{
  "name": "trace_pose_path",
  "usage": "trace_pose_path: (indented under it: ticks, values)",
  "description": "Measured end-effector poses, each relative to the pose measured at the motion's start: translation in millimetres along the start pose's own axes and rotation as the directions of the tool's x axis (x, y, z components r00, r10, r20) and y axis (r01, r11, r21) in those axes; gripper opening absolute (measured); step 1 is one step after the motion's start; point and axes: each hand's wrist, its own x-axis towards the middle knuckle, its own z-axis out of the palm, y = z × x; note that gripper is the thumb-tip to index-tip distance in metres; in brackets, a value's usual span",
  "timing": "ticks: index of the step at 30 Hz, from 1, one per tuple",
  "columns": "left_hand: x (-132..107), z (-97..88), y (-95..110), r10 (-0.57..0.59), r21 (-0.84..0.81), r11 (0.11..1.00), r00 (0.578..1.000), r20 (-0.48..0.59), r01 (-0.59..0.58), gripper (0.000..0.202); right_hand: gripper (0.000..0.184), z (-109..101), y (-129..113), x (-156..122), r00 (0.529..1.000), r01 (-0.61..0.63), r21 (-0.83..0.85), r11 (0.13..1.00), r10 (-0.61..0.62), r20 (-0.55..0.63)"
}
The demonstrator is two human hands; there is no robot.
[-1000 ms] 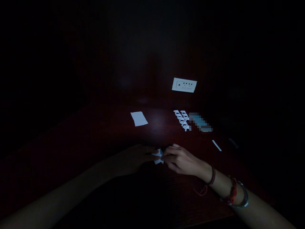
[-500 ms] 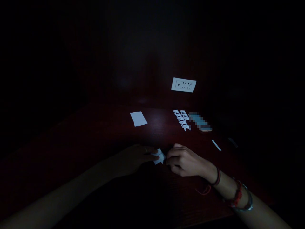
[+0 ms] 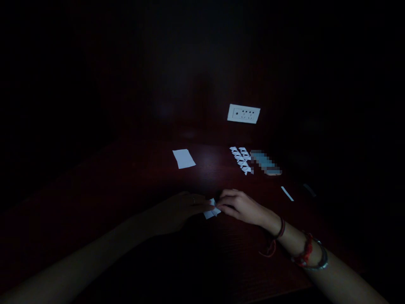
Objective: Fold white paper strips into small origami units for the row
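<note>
On the dark red table, a small piece of folded white paper (image 3: 209, 214) lies between my two hands. My left hand (image 3: 182, 211) reaches in from the left with its fingers stretched, and its thumb and fingertips hold the paper down. At the paper's right edge, the thumb and index finger of my right hand (image 3: 238, 206) are pinched together on it. The fingers partly cover the paper, so its exact fold is hard to make out. Bracelets and a red cord circle my right wrist and forearm.
Farther back lies a flat stack of white paper (image 3: 184, 158). Several small folded paper pieces (image 3: 241, 158) stand in rows beside a phone (image 3: 265, 162), whose screen is blurred. A thin paper strip (image 3: 287, 193) lies to the right. A white wall socket (image 3: 244, 113) is behind the table.
My right hand has moved slightly left and up over the paper, its fingertips now on it. The left thumb has slid a little to the right. The paper looks more folded.
</note>
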Motion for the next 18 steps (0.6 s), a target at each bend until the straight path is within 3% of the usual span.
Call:
trace_pose_path:
  ticks: [7,18]
  values:
    - [-0.5,3.2,-3.4,0.014,0.046,0.999,0.999,0.043,-0.016,0.068,0.012,7.7,2.3,4.1,0.987,-0.124,0.101,0.987,0.133,-0.09]
    - [1.6,3.1,-1.7,0.005,0.038,0.999,1.0,0.015,-0.005,0.066,0.008,10.8,0.0,7.7,0.969,-0.194,0.135,0.972,0.211,-0.127]
